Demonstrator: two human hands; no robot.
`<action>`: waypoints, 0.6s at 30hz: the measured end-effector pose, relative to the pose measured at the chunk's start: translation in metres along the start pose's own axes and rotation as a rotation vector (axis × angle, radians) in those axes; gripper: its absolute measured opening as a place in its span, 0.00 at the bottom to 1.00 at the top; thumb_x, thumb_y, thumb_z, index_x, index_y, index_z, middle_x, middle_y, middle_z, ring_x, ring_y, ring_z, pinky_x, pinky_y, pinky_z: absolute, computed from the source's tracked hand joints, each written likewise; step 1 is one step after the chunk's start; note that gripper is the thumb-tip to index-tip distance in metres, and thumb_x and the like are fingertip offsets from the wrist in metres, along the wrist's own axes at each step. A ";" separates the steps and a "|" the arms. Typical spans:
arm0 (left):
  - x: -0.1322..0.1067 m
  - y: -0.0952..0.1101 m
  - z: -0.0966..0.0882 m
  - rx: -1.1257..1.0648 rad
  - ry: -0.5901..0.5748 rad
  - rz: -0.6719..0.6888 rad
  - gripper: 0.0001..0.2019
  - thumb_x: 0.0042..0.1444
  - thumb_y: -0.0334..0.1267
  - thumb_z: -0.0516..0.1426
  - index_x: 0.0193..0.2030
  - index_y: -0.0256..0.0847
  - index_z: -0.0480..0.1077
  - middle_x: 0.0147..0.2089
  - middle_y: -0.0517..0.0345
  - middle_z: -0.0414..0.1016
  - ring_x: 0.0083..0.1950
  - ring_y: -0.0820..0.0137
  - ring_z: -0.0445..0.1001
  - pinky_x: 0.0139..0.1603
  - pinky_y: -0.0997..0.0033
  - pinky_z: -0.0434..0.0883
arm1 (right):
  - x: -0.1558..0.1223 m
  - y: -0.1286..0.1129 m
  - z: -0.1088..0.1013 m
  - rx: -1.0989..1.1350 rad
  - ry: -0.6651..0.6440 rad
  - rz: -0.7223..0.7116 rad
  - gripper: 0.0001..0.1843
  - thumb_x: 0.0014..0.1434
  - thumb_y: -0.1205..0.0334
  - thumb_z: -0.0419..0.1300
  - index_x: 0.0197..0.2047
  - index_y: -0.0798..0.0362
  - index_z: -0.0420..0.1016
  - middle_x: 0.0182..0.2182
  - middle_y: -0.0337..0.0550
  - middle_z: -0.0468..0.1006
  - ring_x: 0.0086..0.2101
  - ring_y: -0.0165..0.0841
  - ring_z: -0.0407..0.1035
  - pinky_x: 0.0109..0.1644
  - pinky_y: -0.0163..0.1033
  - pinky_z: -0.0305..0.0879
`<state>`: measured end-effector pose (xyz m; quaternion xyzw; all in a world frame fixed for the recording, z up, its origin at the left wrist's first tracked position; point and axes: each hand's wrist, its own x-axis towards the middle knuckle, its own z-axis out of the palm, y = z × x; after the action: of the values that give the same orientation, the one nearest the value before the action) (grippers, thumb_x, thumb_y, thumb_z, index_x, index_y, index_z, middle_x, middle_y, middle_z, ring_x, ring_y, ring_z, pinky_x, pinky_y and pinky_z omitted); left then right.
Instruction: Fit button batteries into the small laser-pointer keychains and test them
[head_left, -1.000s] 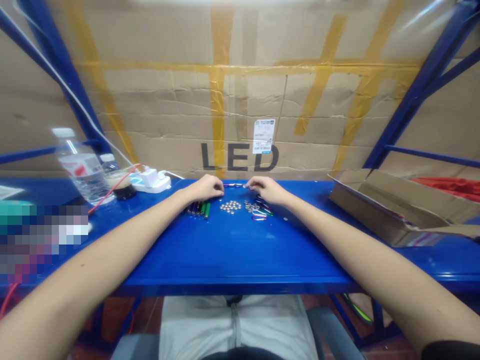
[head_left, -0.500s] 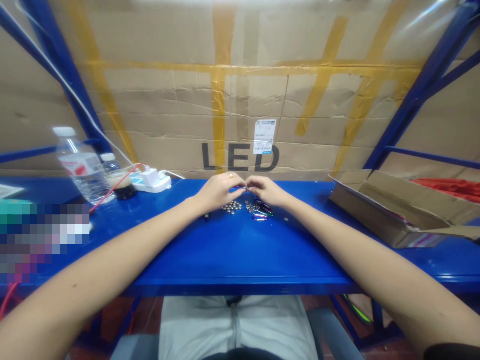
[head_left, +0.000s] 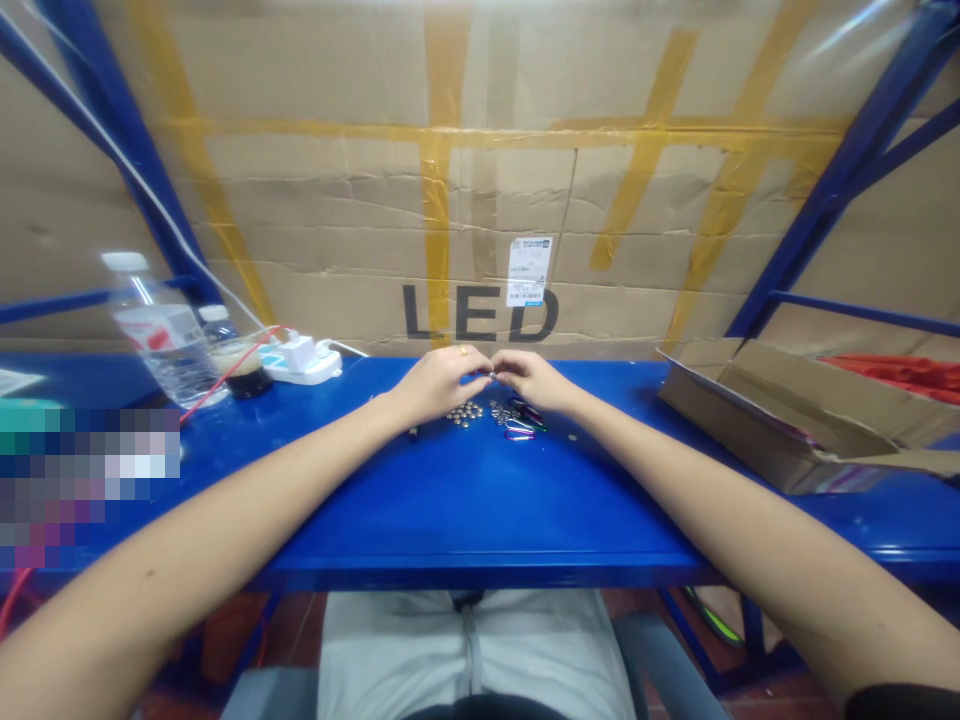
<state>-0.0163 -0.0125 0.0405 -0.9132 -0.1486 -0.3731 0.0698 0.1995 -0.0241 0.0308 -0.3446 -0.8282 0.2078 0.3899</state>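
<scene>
My left hand and my right hand meet fingertip to fingertip at the far middle of the blue table, both pinched on a small slim metal piece too small to name. Just below them lies a cluster of small silver button cells. To its right sits a heap of coloured carabiner clips. One loose silver cell lies further right. A ring shows on my left hand. My left hand covers the items lying under it.
A clear water bottle, a small dark cup and a white power strip with a red cable stand at the back left. An open cardboard box lies at the right. A taped cardboard wall marked LED closes the back.
One second ago my hands were apart holding a slim piece by its ends, with coloured tubes visible by the left hand. The left hand has moved right to meet the right hand and now covers those tubes.
</scene>
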 end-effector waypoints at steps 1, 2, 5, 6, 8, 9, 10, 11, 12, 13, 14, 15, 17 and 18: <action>0.000 0.000 0.000 -0.002 0.001 0.004 0.09 0.64 0.37 0.56 0.45 0.38 0.75 0.41 0.51 0.79 0.41 0.68 0.77 0.44 0.66 0.73 | 0.000 0.000 0.000 -0.001 -0.001 0.001 0.06 0.57 0.64 0.56 0.38 0.54 0.73 0.36 0.43 0.77 0.39 0.37 0.69 0.48 0.45 0.64; 0.000 0.000 0.000 -0.002 0.001 0.008 0.08 0.64 0.37 0.56 0.45 0.38 0.75 0.41 0.51 0.79 0.41 0.68 0.77 0.44 0.66 0.73 | 0.000 0.001 0.000 -0.002 -0.001 0.001 0.06 0.57 0.65 0.56 0.38 0.54 0.73 0.36 0.43 0.77 0.39 0.37 0.69 0.49 0.45 0.64; 0.000 0.000 0.000 -0.005 -0.008 0.010 0.08 0.64 0.37 0.56 0.45 0.38 0.75 0.41 0.51 0.79 0.41 0.68 0.77 0.43 0.66 0.73 | 0.000 0.001 0.000 -0.009 0.000 -0.002 0.06 0.57 0.65 0.56 0.38 0.53 0.73 0.37 0.43 0.78 0.40 0.37 0.70 0.49 0.45 0.64; 0.000 0.000 0.000 -0.007 -0.011 0.007 0.08 0.63 0.37 0.57 0.45 0.38 0.75 0.41 0.51 0.79 0.41 0.68 0.77 0.43 0.66 0.73 | 0.000 0.001 0.000 -0.010 0.001 -0.003 0.06 0.57 0.65 0.56 0.38 0.53 0.73 0.37 0.44 0.78 0.40 0.37 0.70 0.50 0.46 0.64; 0.000 0.000 0.000 -0.013 -0.015 0.003 0.09 0.63 0.37 0.57 0.46 0.37 0.74 0.41 0.51 0.79 0.41 0.68 0.77 0.43 0.66 0.73 | 0.000 0.000 0.000 -0.005 0.003 -0.003 0.06 0.57 0.65 0.56 0.38 0.53 0.73 0.37 0.44 0.78 0.40 0.37 0.70 0.50 0.46 0.64; 0.000 0.000 -0.001 -0.016 -0.017 0.001 0.09 0.62 0.37 0.57 0.46 0.37 0.74 0.41 0.51 0.79 0.41 0.68 0.77 0.43 0.66 0.73 | 0.000 0.001 -0.001 -0.002 0.006 -0.003 0.06 0.57 0.65 0.56 0.37 0.53 0.73 0.37 0.44 0.78 0.40 0.37 0.70 0.50 0.46 0.64; -0.001 0.000 -0.001 -0.019 -0.018 0.002 0.09 0.62 0.37 0.58 0.46 0.37 0.74 0.41 0.51 0.79 0.41 0.68 0.77 0.43 0.66 0.73 | 0.000 0.001 -0.001 0.002 0.007 -0.003 0.06 0.57 0.65 0.56 0.37 0.53 0.73 0.37 0.44 0.78 0.40 0.37 0.70 0.50 0.47 0.64; -0.001 0.000 -0.002 -0.020 -0.020 0.003 0.09 0.62 0.37 0.58 0.47 0.37 0.74 0.41 0.51 0.79 0.41 0.68 0.77 0.44 0.66 0.73 | 0.000 0.001 -0.001 0.004 0.009 -0.005 0.06 0.57 0.65 0.56 0.37 0.53 0.73 0.37 0.44 0.78 0.40 0.37 0.70 0.50 0.47 0.64; -0.001 0.000 -0.002 -0.021 -0.021 0.004 0.09 0.62 0.37 0.58 0.47 0.37 0.74 0.41 0.51 0.79 0.41 0.68 0.77 0.44 0.66 0.73 | 0.000 0.002 -0.001 0.004 0.011 -0.008 0.06 0.57 0.65 0.56 0.37 0.53 0.73 0.37 0.44 0.78 0.40 0.37 0.70 0.50 0.47 0.64; -0.001 0.000 -0.002 -0.021 -0.022 0.005 0.10 0.62 0.37 0.58 0.47 0.37 0.74 0.41 0.51 0.79 0.41 0.68 0.77 0.44 0.66 0.73 | 0.000 0.002 -0.002 0.004 0.012 -0.010 0.06 0.56 0.66 0.56 0.37 0.53 0.73 0.37 0.44 0.78 0.40 0.37 0.70 0.50 0.47 0.65; -0.001 0.000 -0.002 -0.021 -0.023 0.007 0.10 0.62 0.37 0.58 0.47 0.37 0.74 0.41 0.51 0.79 0.41 0.68 0.77 0.44 0.66 0.73 | 0.000 0.003 -0.002 0.002 0.012 -0.011 0.06 0.56 0.66 0.56 0.38 0.53 0.73 0.37 0.44 0.78 0.40 0.37 0.70 0.50 0.47 0.65; -0.001 0.000 -0.003 -0.020 -0.026 0.009 0.10 0.62 0.37 0.57 0.47 0.37 0.74 0.42 0.51 0.79 0.41 0.68 0.77 0.44 0.66 0.74 | 0.000 0.004 -0.002 0.000 0.013 -0.012 0.06 0.56 0.67 0.56 0.38 0.53 0.74 0.37 0.44 0.78 0.40 0.37 0.70 0.50 0.47 0.65; -0.001 0.000 -0.003 -0.016 -0.032 0.011 0.10 0.63 0.38 0.57 0.47 0.37 0.74 0.42 0.50 0.79 0.41 0.68 0.77 0.44 0.66 0.74 | 0.000 0.005 -0.001 -0.011 0.015 -0.016 0.07 0.56 0.67 0.56 0.38 0.54 0.74 0.37 0.44 0.78 0.40 0.37 0.70 0.50 0.47 0.65; -0.001 0.000 -0.002 -0.013 -0.036 0.012 0.10 0.63 0.38 0.57 0.47 0.37 0.74 0.42 0.50 0.79 0.41 0.68 0.77 0.44 0.66 0.74 | 0.000 0.005 -0.001 -0.021 0.016 -0.021 0.07 0.57 0.68 0.56 0.38 0.54 0.74 0.37 0.44 0.78 0.40 0.36 0.70 0.50 0.47 0.65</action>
<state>-0.0188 -0.0131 0.0412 -0.9210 -0.1421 -0.3572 0.0633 0.2029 -0.0209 0.0285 -0.3417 -0.8308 0.1923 0.3950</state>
